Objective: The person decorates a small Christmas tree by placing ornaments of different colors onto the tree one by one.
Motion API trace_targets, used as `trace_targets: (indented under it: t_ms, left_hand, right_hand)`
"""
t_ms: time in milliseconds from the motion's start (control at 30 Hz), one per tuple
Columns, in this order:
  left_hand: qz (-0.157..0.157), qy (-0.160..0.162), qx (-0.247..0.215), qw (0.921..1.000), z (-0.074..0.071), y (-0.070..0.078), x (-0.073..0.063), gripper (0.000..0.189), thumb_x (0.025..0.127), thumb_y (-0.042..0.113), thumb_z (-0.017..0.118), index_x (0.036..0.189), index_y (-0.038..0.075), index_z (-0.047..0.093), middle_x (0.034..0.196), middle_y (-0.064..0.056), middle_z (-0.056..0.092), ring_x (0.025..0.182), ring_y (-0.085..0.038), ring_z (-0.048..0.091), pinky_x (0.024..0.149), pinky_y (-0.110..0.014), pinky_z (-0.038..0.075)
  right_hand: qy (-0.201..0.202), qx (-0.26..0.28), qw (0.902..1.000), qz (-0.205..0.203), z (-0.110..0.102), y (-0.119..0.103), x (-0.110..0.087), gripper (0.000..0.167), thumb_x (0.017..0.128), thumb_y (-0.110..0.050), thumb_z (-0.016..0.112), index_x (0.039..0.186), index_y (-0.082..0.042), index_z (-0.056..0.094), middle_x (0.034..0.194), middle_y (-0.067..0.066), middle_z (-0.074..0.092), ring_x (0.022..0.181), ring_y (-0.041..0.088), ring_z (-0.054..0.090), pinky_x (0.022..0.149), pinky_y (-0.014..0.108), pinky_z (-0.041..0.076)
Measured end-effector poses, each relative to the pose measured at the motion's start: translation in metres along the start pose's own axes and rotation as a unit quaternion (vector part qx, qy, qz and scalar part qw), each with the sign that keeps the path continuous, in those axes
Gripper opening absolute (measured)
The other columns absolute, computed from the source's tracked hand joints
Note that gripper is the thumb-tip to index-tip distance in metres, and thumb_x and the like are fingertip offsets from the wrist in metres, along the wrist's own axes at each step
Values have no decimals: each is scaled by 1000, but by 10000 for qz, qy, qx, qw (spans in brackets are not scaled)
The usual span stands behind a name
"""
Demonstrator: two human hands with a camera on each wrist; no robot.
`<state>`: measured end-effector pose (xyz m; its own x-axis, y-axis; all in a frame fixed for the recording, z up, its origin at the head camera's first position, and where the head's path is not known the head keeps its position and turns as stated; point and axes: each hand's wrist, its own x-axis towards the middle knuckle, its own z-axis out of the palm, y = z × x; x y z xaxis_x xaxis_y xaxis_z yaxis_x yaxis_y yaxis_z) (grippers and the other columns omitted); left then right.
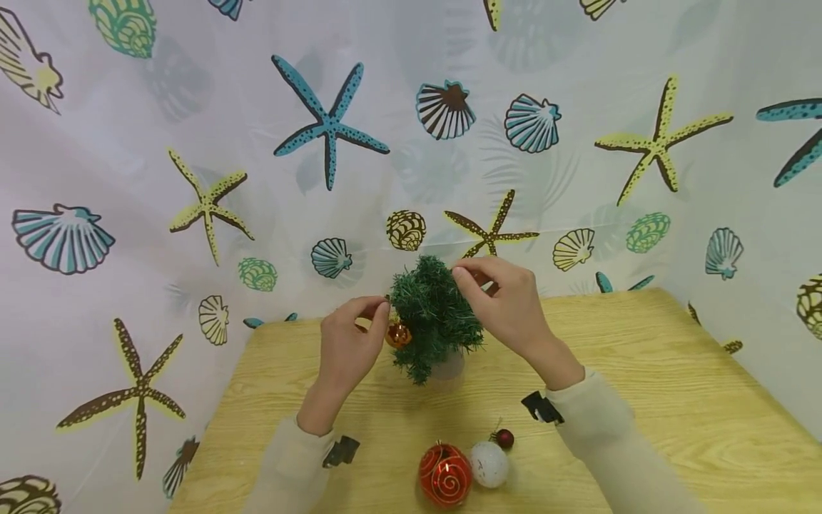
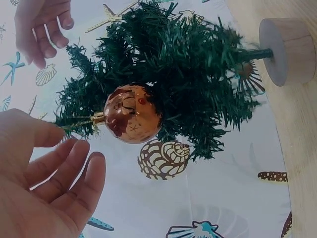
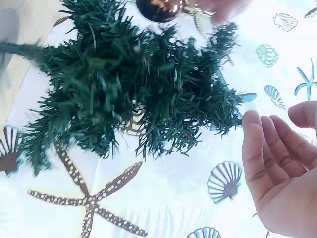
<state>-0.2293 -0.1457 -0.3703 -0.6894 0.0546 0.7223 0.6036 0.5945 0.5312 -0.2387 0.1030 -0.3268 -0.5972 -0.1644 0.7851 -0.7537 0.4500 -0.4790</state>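
Note:
A small artificial Christmas tree (image 1: 432, 303) stands on a round wooden base (image 2: 297, 52). My left hand (image 1: 349, 343) is at its left side. In the left wrist view, that hand's thumb and forefinger pinch the gold string (image 2: 79, 123) of a shiny copper-orange bauble (image 2: 132, 114). The bauble hangs against the green branches; the other fingers are loosely bent. On the tree's upper right, my right hand (image 1: 507, 303) has its fingertips (image 3: 251, 119) right at a branch tip. Its thumb stands apart from the fingers, with nothing between them.
On the wooden table (image 1: 610, 428), nearer to me, lie a red bauble with gold swirls (image 1: 445, 475), a white bauble (image 1: 489, 464) and a small dark red bauble (image 1: 504, 438). A curtain (image 1: 398, 64) printed with starfish and shells surrounds the table's back and sides.

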Motion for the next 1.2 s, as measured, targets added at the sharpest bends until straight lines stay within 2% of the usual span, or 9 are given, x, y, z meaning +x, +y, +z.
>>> trace_targets:
  t_ms: [233, 433, 600, 733, 900, 1200]
  left_hand:
    - [-258, 236, -354, 9988, 3, 5, 5, 26, 104, 18, 69, 124, 2, 74, 100, -13, 78, 92, -27, 75, 71, -39, 62]
    - [-296, -162, -704, 9969, 7, 13, 10, 45, 102, 23, 71, 144, 6, 64, 131, -18, 71, 122, -34, 67, 97, -51, 58]
    - [-288, -527, -696, 9958, 11, 19, 14, 59, 101, 27, 73, 155, 11, 53, 152, -15, 59, 143, -31, 55, 111, -55, 50]
    - [-173, -657, -669, 9954, 14, 20, 16, 62, 102, 28, 72, 157, 10, 50, 157, -15, 55, 147, -32, 51, 114, -55, 48]
    - [-99, -719, -581, 9957, 17, 19, 17, 62, 102, 28, 72, 158, 10, 49, 157, -16, 54, 145, -32, 53, 111, -54, 51]
    - [-34, -923, -760, 9928, 21, 18, 20, 67, 102, 26, 72, 160, 9, 44, 161, -16, 50, 149, -34, 49, 112, -56, 50]
  right_hand:
    - [104, -51, 9999, -13, -7, 8, -9, 14, 99, -6, 72, 110, -3, 80, 90, 6, 76, 77, 15, 69, 62, 16, 52]
    - [393, -59, 9989, -262, -11, 10, -21, 14, 96, -1, 72, 108, -1, 80, 87, 6, 75, 75, 12, 68, 63, 15, 52]
    - [359, -137, 9988, -307, -13, 12, -36, 16, 94, 0, 73, 108, -2, 79, 90, 5, 76, 77, 10, 68, 61, 18, 54]
    - [175, -154, 9996, -171, -13, 15, -53, 18, 93, 0, 73, 110, -4, 79, 92, 3, 76, 79, 7, 66, 61, 18, 53]
    - [-189, -138, 9997, 98, -13, 22, -76, 20, 94, 0, 74, 112, -6, 79, 96, 0, 77, 83, 6, 67, 60, 21, 53]
    - [-597, -177, 9962, 601, -14, 36, -110, 21, 97, -4, 74, 115, -13, 79, 100, -2, 78, 84, 3, 67, 59, 24, 56]
